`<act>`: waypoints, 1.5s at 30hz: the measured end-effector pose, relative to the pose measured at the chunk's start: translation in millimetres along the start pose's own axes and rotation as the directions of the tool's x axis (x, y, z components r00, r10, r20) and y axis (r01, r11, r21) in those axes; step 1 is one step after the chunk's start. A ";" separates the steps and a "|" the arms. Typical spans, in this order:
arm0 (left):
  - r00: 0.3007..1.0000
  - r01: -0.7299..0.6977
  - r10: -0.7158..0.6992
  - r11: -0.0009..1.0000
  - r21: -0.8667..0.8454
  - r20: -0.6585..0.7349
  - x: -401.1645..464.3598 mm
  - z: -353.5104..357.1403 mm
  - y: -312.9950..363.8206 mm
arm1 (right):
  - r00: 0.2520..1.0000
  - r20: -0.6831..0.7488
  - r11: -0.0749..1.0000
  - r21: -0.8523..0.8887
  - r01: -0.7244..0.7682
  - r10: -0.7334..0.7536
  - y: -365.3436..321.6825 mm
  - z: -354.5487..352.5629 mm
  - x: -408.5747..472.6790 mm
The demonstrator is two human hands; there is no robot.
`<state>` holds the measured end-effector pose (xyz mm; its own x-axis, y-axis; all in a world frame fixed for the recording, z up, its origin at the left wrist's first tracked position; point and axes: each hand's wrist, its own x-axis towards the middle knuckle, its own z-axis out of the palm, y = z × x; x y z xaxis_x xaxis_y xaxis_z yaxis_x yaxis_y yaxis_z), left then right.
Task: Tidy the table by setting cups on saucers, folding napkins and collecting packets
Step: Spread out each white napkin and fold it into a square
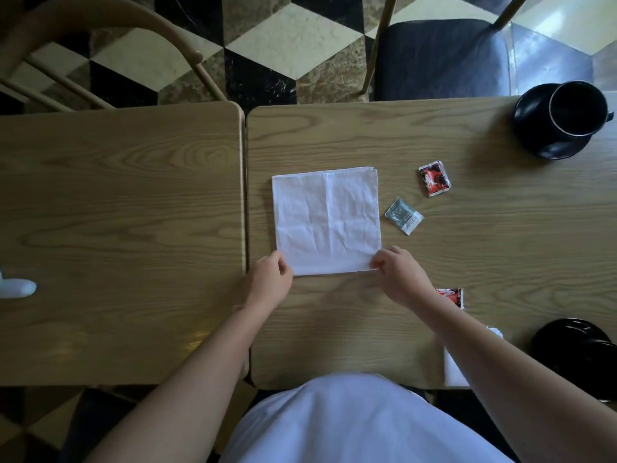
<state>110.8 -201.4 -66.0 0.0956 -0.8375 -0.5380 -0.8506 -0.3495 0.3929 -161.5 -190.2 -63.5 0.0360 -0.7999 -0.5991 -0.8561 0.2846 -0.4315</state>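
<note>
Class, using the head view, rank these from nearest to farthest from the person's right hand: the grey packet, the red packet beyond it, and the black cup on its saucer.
From the right hand:
1. Grey packet, just beyond the hand.
2. Red packet, farther up the table.
3. Black cup, far right corner.

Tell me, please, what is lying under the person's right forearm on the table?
A red packet peeks out beside the right wrist, and a white napkin shows below the forearm near the table edge. Both are partly covered, so their full shape cannot be seen.
</note>
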 end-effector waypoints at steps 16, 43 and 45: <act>0.837 0.505 -0.484 0.503 -0.702 0.255 -9.5 8.2 2.6 | 0.896 0.160 0.686 0.591 -0.423 0.415 -26.6 -5.9 -9.1; 0.921 0.376 -0.241 0.355 -0.856 0.305 -123.1 0.4 -46.1 | 0.946 0.207 0.504 0.807 -0.308 0.248 1.5 25.2 -132.4; 0.929 0.367 -0.186 0.346 -0.864 0.320 -111.7 -10.5 -37.8 | 0.937 0.259 0.456 0.822 -0.342 0.236 -1.2 13.9 -118.4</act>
<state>137.7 -99.0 -13.0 0.0820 -0.5787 -0.8114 0.1870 -0.7908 0.5829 -157.5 -88.5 -1.4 -0.0348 -0.5455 -0.8374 0.0206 0.8373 -0.5463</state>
